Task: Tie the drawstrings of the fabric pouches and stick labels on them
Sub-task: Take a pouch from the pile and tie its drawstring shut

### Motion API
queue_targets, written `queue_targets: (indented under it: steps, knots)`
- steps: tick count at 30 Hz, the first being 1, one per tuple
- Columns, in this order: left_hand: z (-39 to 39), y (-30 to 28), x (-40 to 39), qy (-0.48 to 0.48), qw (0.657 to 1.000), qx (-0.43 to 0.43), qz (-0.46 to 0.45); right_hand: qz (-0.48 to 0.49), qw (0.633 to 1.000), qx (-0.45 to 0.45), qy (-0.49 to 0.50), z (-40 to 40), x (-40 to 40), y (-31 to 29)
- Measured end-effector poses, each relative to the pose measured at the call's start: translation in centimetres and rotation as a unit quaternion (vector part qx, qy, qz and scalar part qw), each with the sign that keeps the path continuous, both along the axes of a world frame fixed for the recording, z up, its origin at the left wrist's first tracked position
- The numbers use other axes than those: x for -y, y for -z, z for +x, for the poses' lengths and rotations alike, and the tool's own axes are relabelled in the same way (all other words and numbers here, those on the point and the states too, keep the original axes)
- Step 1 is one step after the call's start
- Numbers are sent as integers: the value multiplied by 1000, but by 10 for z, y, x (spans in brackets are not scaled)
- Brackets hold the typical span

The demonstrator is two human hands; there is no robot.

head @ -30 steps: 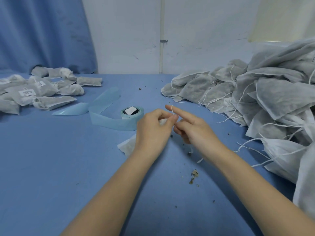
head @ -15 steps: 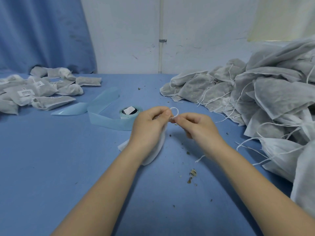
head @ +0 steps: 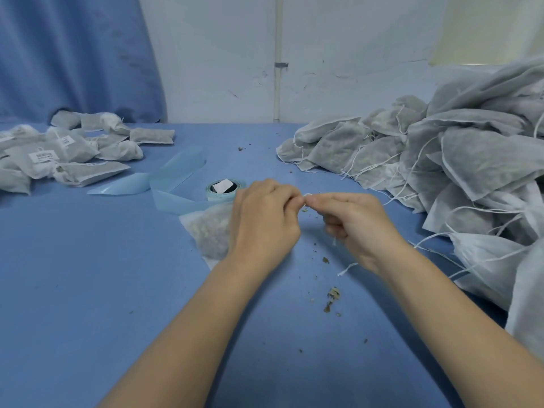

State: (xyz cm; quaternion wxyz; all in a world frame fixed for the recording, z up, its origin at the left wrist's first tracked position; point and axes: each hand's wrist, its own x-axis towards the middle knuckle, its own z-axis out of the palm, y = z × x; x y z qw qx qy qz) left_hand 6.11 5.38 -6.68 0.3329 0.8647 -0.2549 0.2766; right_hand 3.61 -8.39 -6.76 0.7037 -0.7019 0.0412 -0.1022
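**Both hands pinch a white drawstring over the pouch at mid-table**

The left hand (head: 263,219) and the right hand (head: 357,223) meet fingertip to fingertip above the blue table (head: 88,290). Each has its thumb and forefinger closed on the thin white drawstring (head: 307,195), of which a small loop shows between them. The right hand's other fingers are curled, and a loose end of the string hangs out below that hand, its tip near the cloth.

The pouch (head: 210,231) being worked lies on the table under and to the left of the left hand, which hides its right part. Its far corner touches or overlaps the unrolled blue backing strip of the label roll (head: 223,188), which stands just beyond the left hand's knuckles.

To the right, a tall heap of untied pouches (head: 441,160) runs from the back wall to the near right edge of the view, its trailing strings reaching close to the right wrist. At far left, well apart, lies a group of finished pouches (head: 59,154), some bearing white labels. Between the two piles the table surface is open, with only dry crumbs (head: 332,295) scattered near the right forearm.
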Motion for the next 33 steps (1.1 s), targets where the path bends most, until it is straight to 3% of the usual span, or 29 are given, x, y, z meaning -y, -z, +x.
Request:
queue_targets:
  steps: [3,7,9,12,15,19,21,23,25,29,33]
  knots:
    - [2,-1,-2,28,987,-114,-110,2,999,7,-34,1,4,-3]
    - [5,-10,-7,130,898,-271,-320,-37,996,-4,-86,-2,9,-4]
    - [1,-13,-9,189,871,-301,-338,-83,995,-11,-61,-1,7,-4]
    - [0,-14,-10,219,887,-302,-273,-26,999,4,-43,4,7,-5]
    - [1,-13,-11,178,913,-300,-214,-3,999,-5,-39,4,8,-7]
    - [-2,-9,-6,56,983,-159,-67,56,997,-35,-32,2,5,-7]
    - [-2,-8,-4,8,991,-117,-61,50,998,-24,-42,-2,2,-8]
    - [-1,-6,-3,-8,987,-127,-94,-33,999,0,-26,-9,-2,-8]
    - [-1,-4,-2,-10,985,-138,-106,-51,999,9,1,-11,-7,-7]
    - [-2,-3,0,1,987,-124,-101,100,993,-61,-20,-6,-7,-9]
    - [-6,-5,4,11,989,-105,-107,282,946,-117,-112,-6,-6,-12]
